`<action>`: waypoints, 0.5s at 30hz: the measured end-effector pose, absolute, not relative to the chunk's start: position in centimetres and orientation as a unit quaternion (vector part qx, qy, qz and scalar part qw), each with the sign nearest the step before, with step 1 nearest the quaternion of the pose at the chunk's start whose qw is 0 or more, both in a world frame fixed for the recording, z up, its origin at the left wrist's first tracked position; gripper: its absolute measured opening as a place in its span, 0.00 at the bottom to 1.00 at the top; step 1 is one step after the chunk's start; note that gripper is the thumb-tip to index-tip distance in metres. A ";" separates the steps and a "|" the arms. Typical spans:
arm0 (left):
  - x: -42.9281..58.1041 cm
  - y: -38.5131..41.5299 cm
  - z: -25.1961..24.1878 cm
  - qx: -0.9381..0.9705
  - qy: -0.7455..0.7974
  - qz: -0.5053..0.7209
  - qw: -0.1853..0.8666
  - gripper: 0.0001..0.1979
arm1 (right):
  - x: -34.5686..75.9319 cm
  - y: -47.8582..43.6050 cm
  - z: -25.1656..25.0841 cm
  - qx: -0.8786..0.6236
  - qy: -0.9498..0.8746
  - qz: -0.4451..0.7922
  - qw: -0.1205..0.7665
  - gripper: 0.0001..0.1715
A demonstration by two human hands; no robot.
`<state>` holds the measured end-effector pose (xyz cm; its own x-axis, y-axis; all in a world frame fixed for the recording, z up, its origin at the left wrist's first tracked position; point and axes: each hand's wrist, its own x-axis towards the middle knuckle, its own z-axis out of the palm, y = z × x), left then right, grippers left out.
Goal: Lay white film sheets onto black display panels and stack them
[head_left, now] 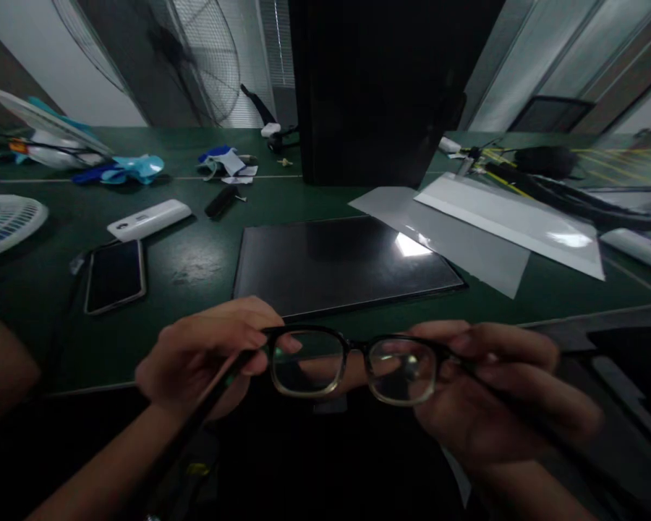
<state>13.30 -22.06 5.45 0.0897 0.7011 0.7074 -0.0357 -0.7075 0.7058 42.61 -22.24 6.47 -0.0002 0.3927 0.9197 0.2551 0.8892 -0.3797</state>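
A pair of eyeglasses (356, 346) with a dark upper rim and clear lower rim hangs in the air before me, its dark temples reaching back toward the camera. My left hand (206, 354) pinches the frame by the hinge at the left. On the other side, my right hand (499, 383) has its fingers closed around the right hinge, and part of this hand shows through the right lens. Just beyond the hands, a flat dark screen panel (336, 264) lies face up on the green table (195, 264), reflecting a bright patch at its right.
Left of the panel lie a smartphone (116, 276), a white oblong device (150, 220) and a small black tool (222, 202). Translucent sheets (513, 221) rest at the right. A large black monitor (380, 90) stands behind. A white fan (8, 223) sits at the left edge.
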 end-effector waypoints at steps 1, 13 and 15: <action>13.0 -21.8 5.8 0.698 0.231 0.614 0.287 0.09 | 42.4 -21.8 5.5 -0.222 -0.704 0.032 0.673 0.24; 8.8 -17.8 8.9 0.669 0.434 0.370 0.477 0.09 | 42.8 -18.0 5.1 -0.208 -0.878 0.079 0.423 0.43; 5.3 -16.9 10.1 0.645 0.505 0.388 0.422 0.11 | 42.7 -17.5 5.9 -0.229 -0.879 0.064 0.415 0.46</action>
